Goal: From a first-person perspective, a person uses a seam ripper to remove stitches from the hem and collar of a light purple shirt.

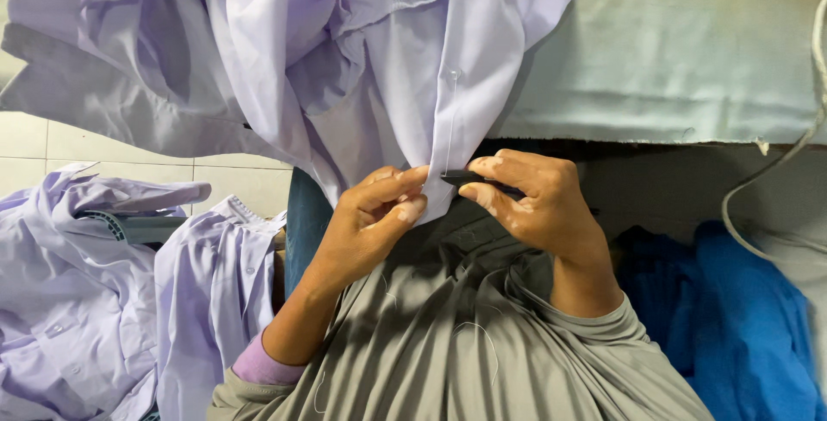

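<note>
**Snipping threads off a lilac shirt, two hands and one little tool**

Pinching was the whole story here. One lilac shirt [345, 59] hung down off the edge of the pale green table [689, 50], and its button placket dropped right between the two hands. Left hand [375, 214] had thumb and fingers clamped together on the hem of that placket. Right hand [538, 201] had its fingers closed around one small dark thread snipper [469, 178], tip touching the cloth just beside the left thumb. One loose white thread ran down the placket above the tool.

Counted more shirts of the same lilac down on the left: a pile [77, 300] of at least two, though I couldn't tell exactly where one ended. One blue cloth [732, 318] lay on the right, and one pale cord [775, 180] dangled over the table edge there.

Room-wise it was tight. Hands sat close under the table edge, over a grey-clad lap [448, 335], with cloth on both sides.
</note>
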